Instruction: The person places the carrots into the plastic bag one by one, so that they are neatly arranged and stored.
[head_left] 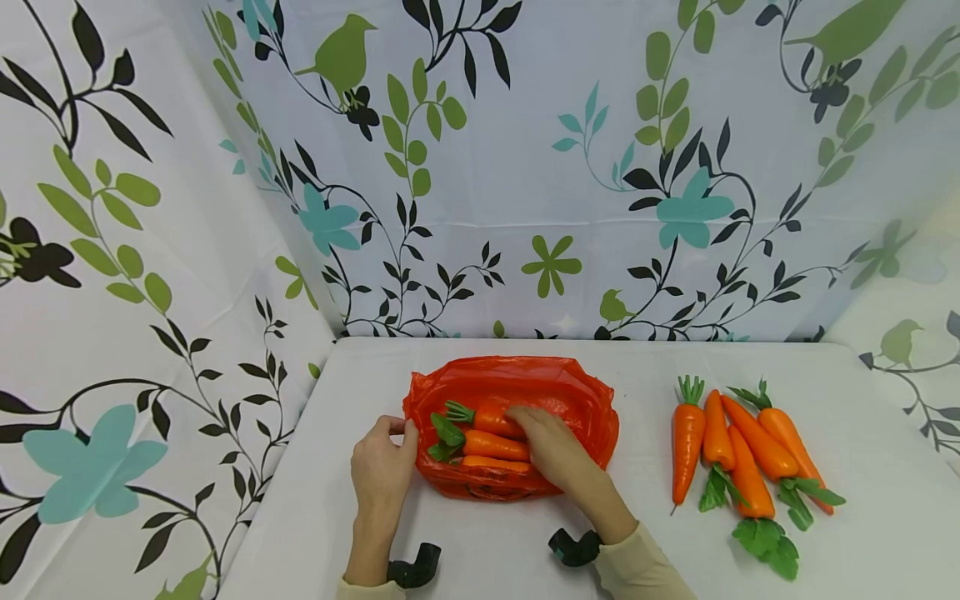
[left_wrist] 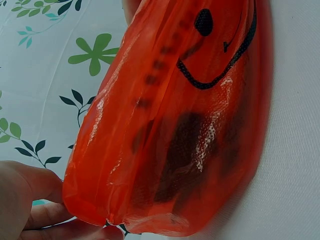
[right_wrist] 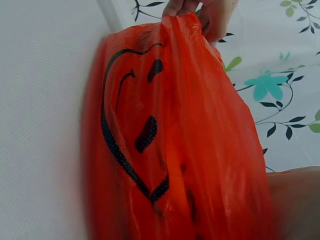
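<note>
A red plastic bag [head_left: 517, 387] with black print lies spread open like a tray, several carrots [head_left: 495, 446] inside it at the left and middle. The left hand [head_left: 384, 467] pinches the bag's left edge; in the left wrist view its fingers [left_wrist: 47, 192] are at the rim of the bag [left_wrist: 165, 125]. Inside the bag, the right hand [head_left: 558, 450] rests its fingers on the topmost carrot. The right wrist view has the bag [right_wrist: 200, 125] in front of the right hand's fingers, hiding them, and the left hand [right_wrist: 202, 15] at the bag's far end.
Several carrots with green tops [head_left: 761, 446] lie in a loose group on the white table [head_left: 637, 367], right of the bag. A black wrist mount [head_left: 416, 567] sits by each wrist. Patterned cloth [head_left: 480, 250] hangs behind the table and at its left side.
</note>
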